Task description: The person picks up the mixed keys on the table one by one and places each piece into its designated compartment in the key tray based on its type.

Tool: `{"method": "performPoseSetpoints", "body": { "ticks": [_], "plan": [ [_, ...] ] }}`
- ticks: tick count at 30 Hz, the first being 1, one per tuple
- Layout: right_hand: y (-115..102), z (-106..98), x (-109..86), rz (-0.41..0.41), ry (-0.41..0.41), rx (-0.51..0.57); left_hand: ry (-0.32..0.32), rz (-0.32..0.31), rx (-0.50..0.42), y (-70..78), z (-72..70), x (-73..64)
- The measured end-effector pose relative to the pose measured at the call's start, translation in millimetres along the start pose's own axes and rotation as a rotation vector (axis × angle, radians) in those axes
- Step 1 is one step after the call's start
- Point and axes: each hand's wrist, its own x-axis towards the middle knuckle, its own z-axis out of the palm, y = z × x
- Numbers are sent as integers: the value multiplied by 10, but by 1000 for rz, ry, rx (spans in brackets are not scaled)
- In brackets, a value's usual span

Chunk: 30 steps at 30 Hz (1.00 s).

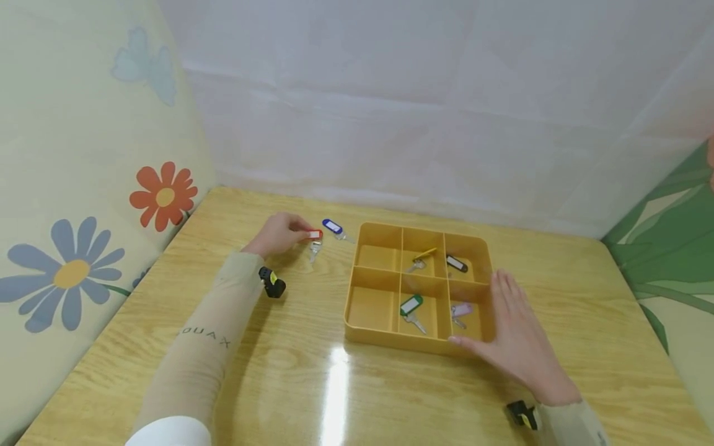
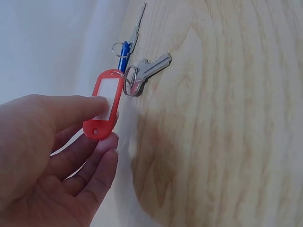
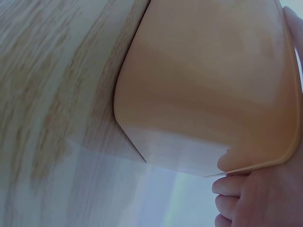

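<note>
My left hand (image 1: 282, 234) pinches a red key tag (image 2: 105, 104) by its white label, thumb on top and fingers beneath. A silver key (image 2: 154, 67) hangs from the tag's ring and seems to meet the wooden table. Just beyond lies a blue key tag (image 1: 332, 226) with its own key. My right hand (image 1: 519, 334) rests with straight fingers along the right side of a yellow divided box (image 1: 424, 342), its thumb at the front rim. In the right wrist view, the box's outer wall (image 3: 203, 85) fills much of the picture beside the fingers.
Inside the box lie a green tag (image 1: 411, 305), a yellow tag (image 1: 425, 254), a black tag (image 1: 457, 263) and a pink tag (image 1: 462, 309), each in its own compartment. The two left compartments show bare floors. A white cloth (image 1: 357, 136) hangs behind the table (image 1: 268, 371).
</note>
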Motion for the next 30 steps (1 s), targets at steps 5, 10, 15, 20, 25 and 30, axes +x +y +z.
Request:
{"method": "performPoseSetpoints", "body": {
  "ticks": [5,10,15,20,25,30],
  "plan": [
    [10,9,-3,-8,13,3,17,5,-8,-11,11,-22],
    [15,24,-6,-13,22,5,43,12,-6,-18,10,-43],
    [8,39,-12,-8,24,11,47,5,-36,-28,4,-43],
    [3,36,-19,-10,23,13,43,-5,-74,-17,14,-60],
    [12,40,-17,-13,25,14,50,-24,-141,60,-3,-103],
    [15,40,-13,-6,19,20,80,0,-210,113,-6,-112]
  ]
}}
